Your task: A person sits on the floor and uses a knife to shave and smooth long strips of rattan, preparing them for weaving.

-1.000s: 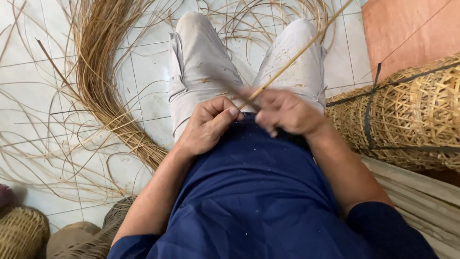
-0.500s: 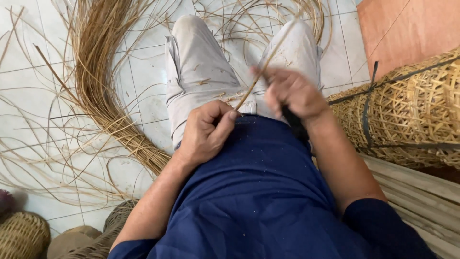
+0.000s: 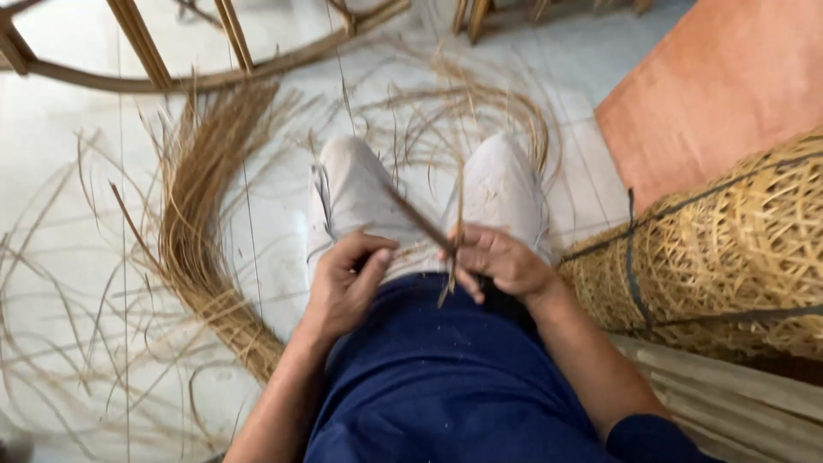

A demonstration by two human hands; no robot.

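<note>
I sit with pale trousers and a dark blue shirt, looking down at my lap. My left hand (image 3: 345, 287) is curled near my left thigh, its fingers closed around something small that I cannot make out. My right hand (image 3: 500, 261) pinches a thin cane strip (image 3: 459, 214) that stands nearly upright between my knees. A dark slim blade or stick (image 3: 417, 219) slants from my right hand up toward the left knee. The two hands are a short gap apart.
A thick bundle of cane strips (image 3: 201, 223) curves along the white tiled floor on my left, with loose strands scattered around. Woven cane baskets (image 3: 729, 257) are stacked at my right. A bent cane frame (image 3: 171, 77) lies ahead. An orange board (image 3: 720, 94) is at the upper right.
The view has tilted up, showing more floor ahead. My right hand has dropped back toward my lap, and the strip now stands nearly upright instead of slanting to the right. My hands have parted slightly.
</note>
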